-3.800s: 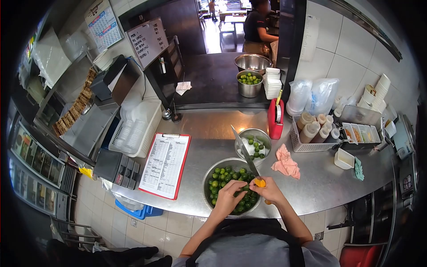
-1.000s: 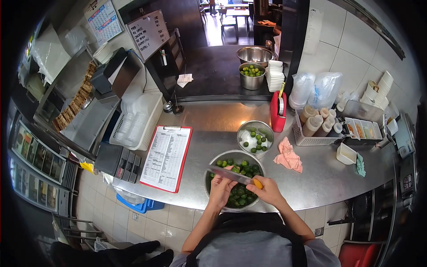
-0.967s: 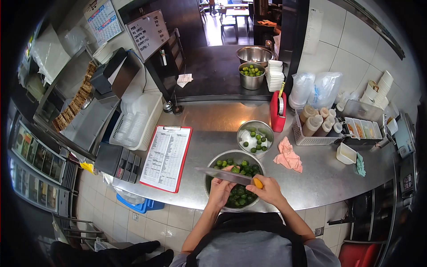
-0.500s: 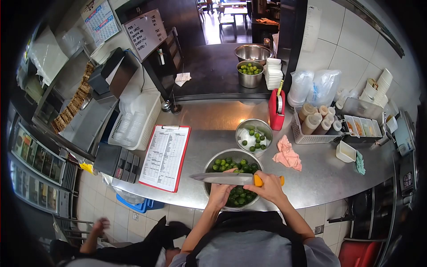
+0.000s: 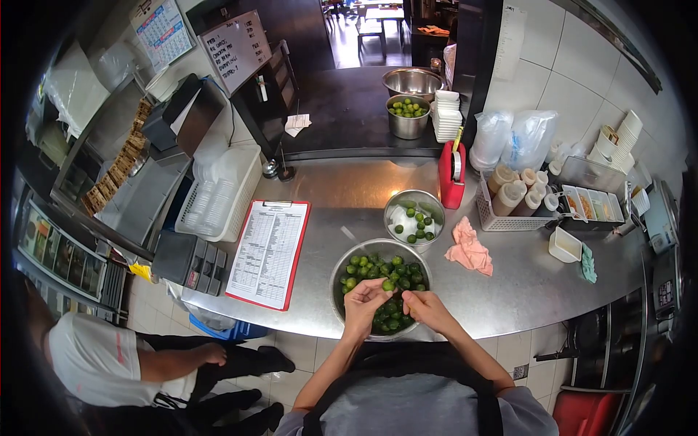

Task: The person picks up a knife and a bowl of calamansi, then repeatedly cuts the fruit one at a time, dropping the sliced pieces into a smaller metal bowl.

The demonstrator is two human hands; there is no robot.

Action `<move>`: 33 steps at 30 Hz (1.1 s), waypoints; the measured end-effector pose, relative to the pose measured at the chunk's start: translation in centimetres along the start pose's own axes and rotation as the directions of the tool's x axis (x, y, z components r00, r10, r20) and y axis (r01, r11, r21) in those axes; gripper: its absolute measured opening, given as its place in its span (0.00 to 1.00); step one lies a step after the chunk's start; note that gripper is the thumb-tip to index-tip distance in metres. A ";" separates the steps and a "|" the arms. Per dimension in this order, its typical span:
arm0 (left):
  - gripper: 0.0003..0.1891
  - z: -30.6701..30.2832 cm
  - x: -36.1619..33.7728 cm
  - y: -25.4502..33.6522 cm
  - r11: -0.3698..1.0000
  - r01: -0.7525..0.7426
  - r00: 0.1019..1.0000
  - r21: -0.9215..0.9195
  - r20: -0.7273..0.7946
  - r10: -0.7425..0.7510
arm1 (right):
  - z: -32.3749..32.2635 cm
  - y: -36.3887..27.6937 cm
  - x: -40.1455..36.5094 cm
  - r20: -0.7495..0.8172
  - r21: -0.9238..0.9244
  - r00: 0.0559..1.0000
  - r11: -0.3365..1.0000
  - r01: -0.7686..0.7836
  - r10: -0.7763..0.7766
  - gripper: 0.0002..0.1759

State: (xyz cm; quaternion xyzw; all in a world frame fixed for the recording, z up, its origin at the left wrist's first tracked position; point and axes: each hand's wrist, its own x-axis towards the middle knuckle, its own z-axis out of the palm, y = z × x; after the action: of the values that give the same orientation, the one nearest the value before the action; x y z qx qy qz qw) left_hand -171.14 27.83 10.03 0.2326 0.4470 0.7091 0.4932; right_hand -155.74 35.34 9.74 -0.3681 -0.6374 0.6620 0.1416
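Note:
A large metal bowl [image 5: 339, 291] full of small green citrus fruits stands at the counter's front edge. Over it, my left hand [image 5: 360, 307] pinches one green fruit [image 5: 389, 285] between thumb and fingers. My right hand [image 5: 429, 311] is closed just to the right of that fruit; what it holds is hard to make out. No knife blade can be clearly seen. Behind the large bowl, a smaller metal bowl [image 5: 394, 206] contains several green fruits and something white.
A red clipboard [image 5: 267, 254] lies to the left, and a pink cloth [image 5: 469, 247] to the right. Farther right stands a basket of bottles [image 5: 512, 221]. A red tape dispenser [image 5: 451, 178] is behind the bowls. Another person [image 5: 109, 356] is at the lower left.
The wide knife blade seen across the large bowl earlier no longer shows. My left hand now has a fruit raised at its fingertips. The other person has come further into view.

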 end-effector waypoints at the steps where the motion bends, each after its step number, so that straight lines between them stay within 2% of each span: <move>1: 0.11 0.2 -0.2 0.0 1.000 -0.008 1.000 0.008 -0.010 0.008 | -0.2 0.1 -0.1 0.050 0.087 0.997 0.995 -0.056 0.052 0.30; 3: 0.10 -0.1 -0.2 -0.1 0.999 0.052 0.999 0.011 -0.013 -0.051 | -0.6 -0.4 -0.3 0.160 0.248 0.978 0.953 -0.173 0.136 0.30; 6: 0.08 -0.2 -0.3 0.4 0.987 0.147 0.988 -0.072 -0.025 -0.149 | -0.5 -0.4 -0.3 0.009 0.024 0.999 0.999 -0.039 0.039 0.31; 7: 0.08 -0.2 -0.3 0.6 0.977 0.180 0.983 -0.114 -0.027 -0.184 | -0.6 0.0 -0.1 -0.068 -0.127 0.997 0.991 0.038 -0.047 0.31; 9: 0.07 -1.6 0.0 -0.6 0.958 0.203 0.978 -0.201 -0.003 -0.208 | -0.6 0.7 0.4 -0.177 -0.430 0.953 0.891 0.148 -0.244 0.32; 12: 0.06 -2.2 0.1 -1.0 0.930 0.212 0.974 -0.302 -0.013 -0.227 | -1.0 -1.7 -0.4 -0.237 -0.560 0.952 0.828 0.030 -0.195 0.32; 15: 0.07 -1.7 0.1 -0.3 0.919 0.235 0.965 -0.317 -0.039 -0.260 | -1.2 -1.2 -0.4 -0.251 -0.503 0.945 0.862 0.057 -0.209 0.33; 19: 0.10 -2.1 0.1 -1.2 0.916 0.261 0.957 -0.305 -0.042 -0.286 | -0.8 -1.4 -0.7 -0.234 -0.586 0.929 0.804 0.101 -0.287 0.33; 21: 0.12 -2.4 0.3 -1.7 0.917 0.259 0.961 -0.304 -0.008 -0.275 | -0.7 -1.4 -0.6 -0.196 -0.604 0.919 0.780 0.162 -0.342 0.31; 23: 0.16 -2.0 0.3 -1.5 0.929 0.255 0.966 -0.267 0.032 -0.256 | -0.7 -1.9 -0.8 -0.184 -0.649 0.920 0.746 0.151 -0.347 0.32; 27: 0.17 -2.1 0.1 -1.7 0.934 0.251 0.967 -0.254 0.027 -0.253 | -0.3 -1.9 -0.6 -0.189 -0.664 0.880 0.717 0.212 -0.436 0.36; 33: 0.15 -2.0 -0.1 -0.9 0.976 0.171 0.985 -0.135 0.009 -0.171 | -1.5 -0.9 -0.1 -0.169 -0.678 0.884 0.702 0.217 -0.436 0.36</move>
State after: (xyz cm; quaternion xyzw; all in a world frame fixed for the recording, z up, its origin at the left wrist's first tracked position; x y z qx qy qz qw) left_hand -172.15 27.03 8.30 0.1583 0.4170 0.6930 0.5664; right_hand -154.91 36.50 10.71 -0.3743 -0.8485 0.2994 0.2242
